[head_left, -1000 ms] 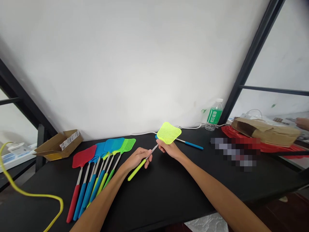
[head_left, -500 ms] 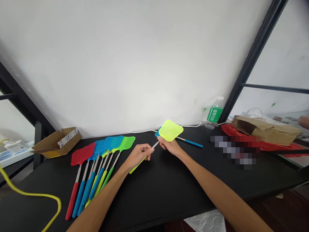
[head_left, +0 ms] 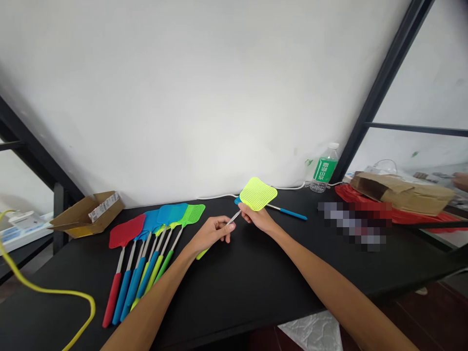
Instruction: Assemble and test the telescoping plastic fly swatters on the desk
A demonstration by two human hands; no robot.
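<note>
My left hand [head_left: 210, 235] grips the lime-green handle of a yellow-green fly swatter, and only the handle's tip [head_left: 201, 254] shows below the fist. My right hand [head_left: 258, 219] pinches the swatter's thin metal shaft [head_left: 234, 217] just under its mesh head [head_left: 258, 193]. The head partly covers a blue fly swatter [head_left: 288, 213] lying on the black table [head_left: 256, 278]. Left of my left hand, several fly swatters lie side by side, with a red one [head_left: 126, 231] at the outer end and a green one [head_left: 192, 213] nearest.
A cardboard box [head_left: 87, 217] stands at the table's left end, and a water bottle [head_left: 324, 168] stands at the wall. A red cloth [head_left: 351, 195] and brown paper package [head_left: 402, 193] lie right. Another person's hand [head_left: 460, 181] shows far right. A yellow cable [head_left: 47, 288] runs lower left.
The swatter's handle end has moved up toward the head, and less of it now shows beyond my left hand. The swatter head has risen slightly in the view.
</note>
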